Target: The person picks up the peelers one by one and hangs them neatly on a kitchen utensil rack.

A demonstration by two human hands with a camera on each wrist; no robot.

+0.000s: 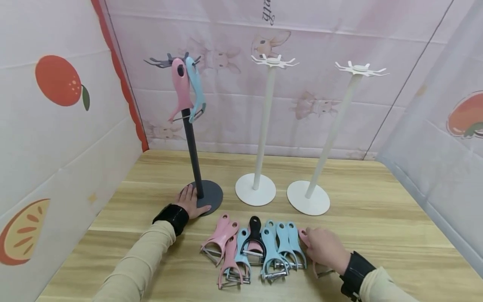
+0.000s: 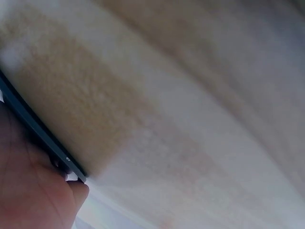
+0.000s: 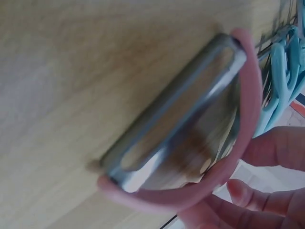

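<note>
Right hand (image 1: 325, 250) curls round a pink peeler (image 3: 209, 138) at the pile's right end; lift it clear of the blue ones beside the fingers. Left hand (image 1: 191, 202) lies flat on the dark stand's base (image 1: 211, 196); keep pressing to steady it.

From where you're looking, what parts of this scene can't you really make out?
- Head view: most of the pink peeler is covered by the right hand; only its handle tip and blade end show.
- Right wrist view: that peeler's blade is blurred and the handle is cut off by the frame edge.
- Left wrist view: only an edge of the dark stand base shows beside the left hand; the table is a blur.
</note>
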